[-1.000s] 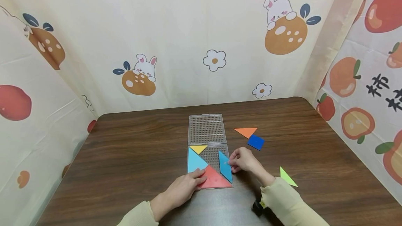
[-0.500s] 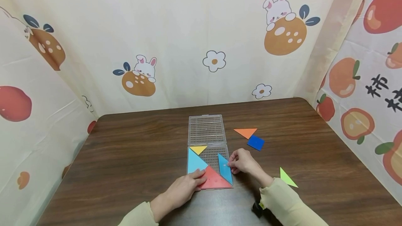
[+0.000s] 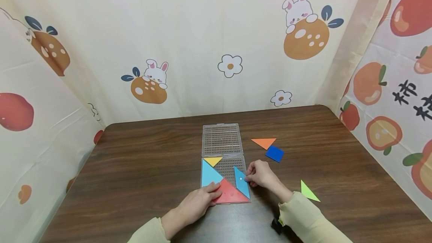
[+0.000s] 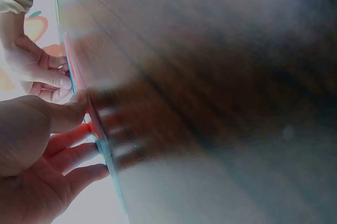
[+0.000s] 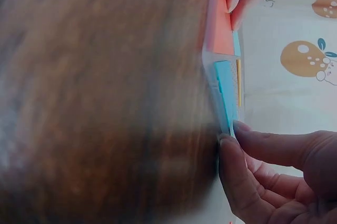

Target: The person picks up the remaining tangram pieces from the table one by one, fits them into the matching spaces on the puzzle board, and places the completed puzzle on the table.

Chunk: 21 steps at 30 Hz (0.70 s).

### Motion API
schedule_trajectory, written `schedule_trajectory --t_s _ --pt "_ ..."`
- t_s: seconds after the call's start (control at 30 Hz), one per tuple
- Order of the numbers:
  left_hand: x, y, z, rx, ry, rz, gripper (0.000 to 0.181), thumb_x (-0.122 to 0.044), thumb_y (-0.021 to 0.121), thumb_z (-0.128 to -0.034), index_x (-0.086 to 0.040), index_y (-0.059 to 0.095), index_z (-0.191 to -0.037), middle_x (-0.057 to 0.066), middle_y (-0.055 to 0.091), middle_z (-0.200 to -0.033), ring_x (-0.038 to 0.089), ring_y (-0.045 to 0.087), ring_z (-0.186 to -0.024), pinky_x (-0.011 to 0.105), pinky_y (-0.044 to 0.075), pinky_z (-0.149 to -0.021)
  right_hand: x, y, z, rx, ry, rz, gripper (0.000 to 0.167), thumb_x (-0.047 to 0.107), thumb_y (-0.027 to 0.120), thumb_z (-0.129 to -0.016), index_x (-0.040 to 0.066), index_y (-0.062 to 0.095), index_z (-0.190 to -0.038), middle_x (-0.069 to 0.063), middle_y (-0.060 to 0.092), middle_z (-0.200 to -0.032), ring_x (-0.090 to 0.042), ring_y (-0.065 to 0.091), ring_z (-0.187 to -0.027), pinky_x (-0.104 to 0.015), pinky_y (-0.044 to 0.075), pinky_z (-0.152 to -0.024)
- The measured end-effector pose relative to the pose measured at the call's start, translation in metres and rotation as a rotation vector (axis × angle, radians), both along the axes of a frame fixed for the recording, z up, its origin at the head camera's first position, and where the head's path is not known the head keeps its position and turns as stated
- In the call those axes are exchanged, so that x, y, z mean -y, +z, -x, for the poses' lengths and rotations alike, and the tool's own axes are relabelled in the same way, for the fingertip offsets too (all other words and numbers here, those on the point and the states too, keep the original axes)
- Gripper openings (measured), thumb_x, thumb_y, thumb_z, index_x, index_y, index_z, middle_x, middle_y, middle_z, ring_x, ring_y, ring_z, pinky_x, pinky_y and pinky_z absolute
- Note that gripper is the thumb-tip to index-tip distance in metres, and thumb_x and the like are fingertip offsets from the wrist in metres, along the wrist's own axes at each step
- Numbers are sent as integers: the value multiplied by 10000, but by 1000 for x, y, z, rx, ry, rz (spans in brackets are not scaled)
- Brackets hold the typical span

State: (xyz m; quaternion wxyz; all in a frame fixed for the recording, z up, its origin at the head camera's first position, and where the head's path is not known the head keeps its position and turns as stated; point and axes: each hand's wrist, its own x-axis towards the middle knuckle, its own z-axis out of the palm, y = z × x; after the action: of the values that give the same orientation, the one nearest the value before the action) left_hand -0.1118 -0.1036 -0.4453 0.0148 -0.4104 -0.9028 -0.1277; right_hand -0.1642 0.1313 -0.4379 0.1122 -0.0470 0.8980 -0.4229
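Pale printed curtains (image 3: pixel 195 29) stand behind a brown wood-grain desk (image 3: pixel 152 153), where a hinged clear case lies unfolded, its gridded far half (image 3: pixel 222 140) bare and its near half (image 3: pixel 224 163) partly filled. In that near half, a light blue triangle (image 3: pixel 209 175) takes the left side, a red triangle (image 3: pixel 233 195) the near side, and a small yellow triangle (image 3: pixel 213 160) the far left corner.

The step in hand looks to be seating the blue parallelogram (image 3: pixel 240 183) along the right wall. The right hand (image 3: pixel 261 173) pinches its outer edge between thumb and fingers, a narrow grip; its inner side runs just beside the red triangle's slanting edge, though I cannot tell whether they touch or whether it lies flat. The left hand (image 3: pixel 199 201) holds nothing: its extended fingers rest over the red triangle by the near edge, apparently steadying things.

From here, the move seems to call for small nudges to square the piece up, then a clean release without dragging its neighbours. Right of the case, an orange triangle (image 3: pixel 264 142), a dark blue square (image 3: pixel 275 153) and, nearer, a lime triangle (image 3: pixel 309 192) lie outside on the desk.
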Motion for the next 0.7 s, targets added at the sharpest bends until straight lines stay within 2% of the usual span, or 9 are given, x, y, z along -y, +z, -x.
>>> schedule_trajectory --t_s 0.17,0.5,0.7 --pt "0 -1 0 -22 -3 -8 312 -146 591 -851 -57 605 -1150 108 525 -1229 231 513 -1099 311 462 -828 0 1 -1 -15 3 -22 181 -42 724 -676 14 554 -653 -33 533 -541 -139 542 -427 -254 478 -424" --pt "0 -2 0 1 7 6 321 -155 583 -858 -60 594 -1165 101 513 -1244 224 496 -1119 307 449 -851 -1 1 -2 -69 29 -55 211 -22 750 -652 27 545 -651 -12 524 -539 -123 517 -419 -232 453 -411" --pt "0 -2 1 16 6 13 327 -158 578 -863 -59 587 -1174 101 509 -1250 221 490 -1126 306 445 -856 -7 2 -2 -114 53 -80 192 16 737 -687 38 549 -653 -3 506 -534 -112 491 -416 -234 435 -406"
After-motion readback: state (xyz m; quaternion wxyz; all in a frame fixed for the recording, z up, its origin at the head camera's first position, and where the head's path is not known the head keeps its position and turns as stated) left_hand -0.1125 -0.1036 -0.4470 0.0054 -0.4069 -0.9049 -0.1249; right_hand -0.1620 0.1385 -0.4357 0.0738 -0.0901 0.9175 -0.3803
